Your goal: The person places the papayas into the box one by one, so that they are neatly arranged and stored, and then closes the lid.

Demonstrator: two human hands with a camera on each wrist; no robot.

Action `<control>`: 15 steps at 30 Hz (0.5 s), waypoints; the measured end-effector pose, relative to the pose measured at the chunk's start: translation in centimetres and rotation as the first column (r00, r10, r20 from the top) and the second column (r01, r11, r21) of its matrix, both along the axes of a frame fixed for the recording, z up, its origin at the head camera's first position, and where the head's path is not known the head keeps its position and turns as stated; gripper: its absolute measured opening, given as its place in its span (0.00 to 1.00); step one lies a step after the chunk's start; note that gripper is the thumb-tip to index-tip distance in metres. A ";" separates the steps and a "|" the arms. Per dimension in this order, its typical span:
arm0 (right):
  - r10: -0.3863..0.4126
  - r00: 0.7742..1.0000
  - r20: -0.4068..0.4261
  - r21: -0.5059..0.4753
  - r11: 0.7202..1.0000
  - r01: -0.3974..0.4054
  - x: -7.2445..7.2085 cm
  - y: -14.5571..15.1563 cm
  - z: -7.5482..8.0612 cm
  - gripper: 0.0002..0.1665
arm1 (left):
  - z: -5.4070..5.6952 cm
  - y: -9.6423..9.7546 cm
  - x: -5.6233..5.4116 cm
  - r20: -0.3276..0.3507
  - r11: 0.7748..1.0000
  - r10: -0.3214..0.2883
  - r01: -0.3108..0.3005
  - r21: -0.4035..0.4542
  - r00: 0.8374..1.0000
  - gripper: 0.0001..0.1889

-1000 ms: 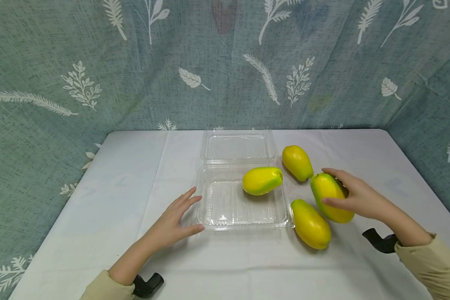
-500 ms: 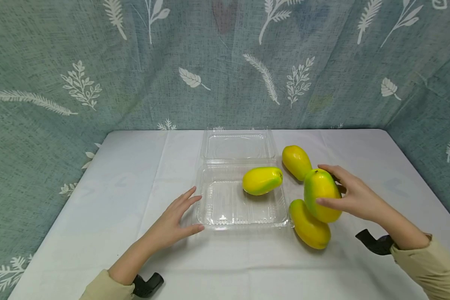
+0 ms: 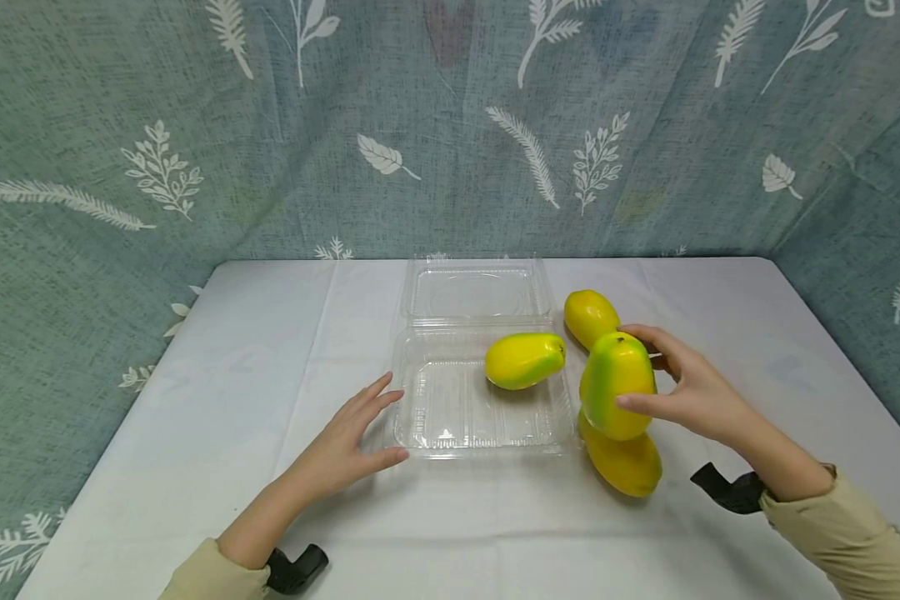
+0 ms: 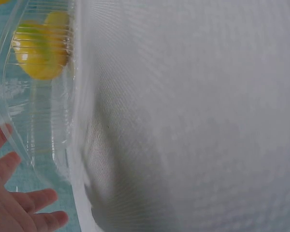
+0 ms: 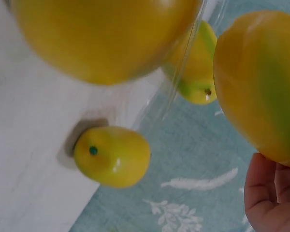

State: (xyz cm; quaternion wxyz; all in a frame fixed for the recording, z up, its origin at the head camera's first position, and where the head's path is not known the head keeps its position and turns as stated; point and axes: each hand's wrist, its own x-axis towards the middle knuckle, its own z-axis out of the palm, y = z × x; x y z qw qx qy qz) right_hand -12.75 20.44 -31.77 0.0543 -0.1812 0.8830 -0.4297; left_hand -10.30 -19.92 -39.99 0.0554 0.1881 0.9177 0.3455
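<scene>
Fruit (image 3: 617,390) in pinching right grip (image 3: 696,390), second fruit (image 3: 628,467) partly behind it, clear box (image 3: 450,417) beside spread left grip (image 3: 337,446)

Head view, right of centre: held fruit (image 3: 617,385) occludes part of nearest fruit (image 3: 632,468); wrist views crop left hand (image 4: 9,203) lower left, right hand (image 5: 270,200) lower right.
</scene>
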 end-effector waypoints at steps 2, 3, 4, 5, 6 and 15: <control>-0.002 1.000 0.002 -0.020 1.000 0.002 0.1 -0.3 -0.1 0.42 | 0.0 0.0 0.0 -0.002 1.000 0.000 0.000 -0.001 1.000 0.39; -0.003 1.000 0.000 -0.028 1.000 0.003 0.1 -0.4 -0.2 0.42 | 0.0 0.0 0.0 -0.002 1.000 0.001 -0.001 -0.001 1.000 0.39; -0.003 1.000 -0.002 -0.037 0.999 0.003 0.1 -0.5 -0.2 0.42 | -0.1 0.0 0.0 -0.007 1.000 -0.001 0.001 -0.003 1.000 0.39; -0.001 1.000 -0.002 -0.048 0.999 0.001 0.2 -0.6 -0.3 0.42 | -0.1 0.0 0.0 -0.008 1.000 -0.001 0.001 -0.003 1.000 0.39; 0.000 1.000 -0.003 -0.058 0.998 -0.001 0.2 -0.8 -0.4 0.41 | -0.1 0.0 0.0 -0.009 1.000 -0.001 0.001 -0.002 1.000 0.39; 0.029 0.999 0.018 -0.127 0.992 -0.026 0.2 -1.7 -1.4 0.39 | 0.0 0.0 -0.1 0.001 1.000 0.003 -0.003 0.002 1.000 0.38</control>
